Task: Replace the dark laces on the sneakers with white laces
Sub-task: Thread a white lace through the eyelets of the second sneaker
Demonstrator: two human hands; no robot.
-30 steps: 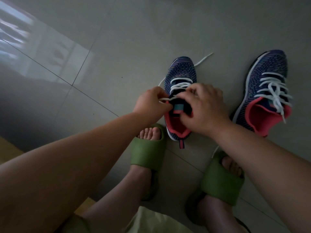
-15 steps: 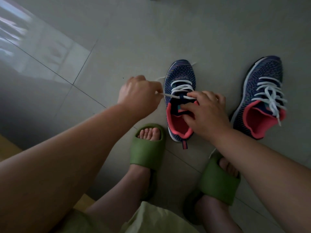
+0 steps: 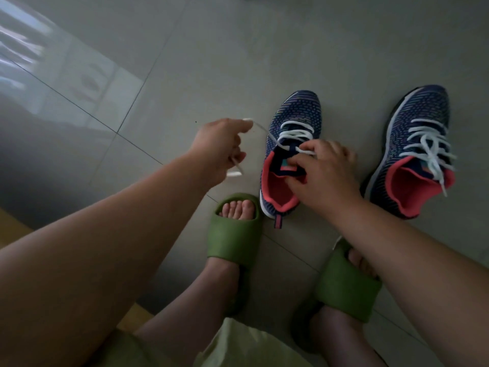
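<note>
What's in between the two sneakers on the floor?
In the head view, the right hand and its forearm cross the gap between the near sneaker and the laced sneaker. Beyond the hand is only bare grey floor.

From my remote seat this reads as a home, down at floor level: large glossy grey floor tiles (image 3: 238, 62) with thin grout lines mirror pale window light at the upper left. I see bare feet in soft green slippers (image 3: 234, 241), house wear, and a pair of sneakers (image 3: 296, 144) set directly on the tiles.
</note>
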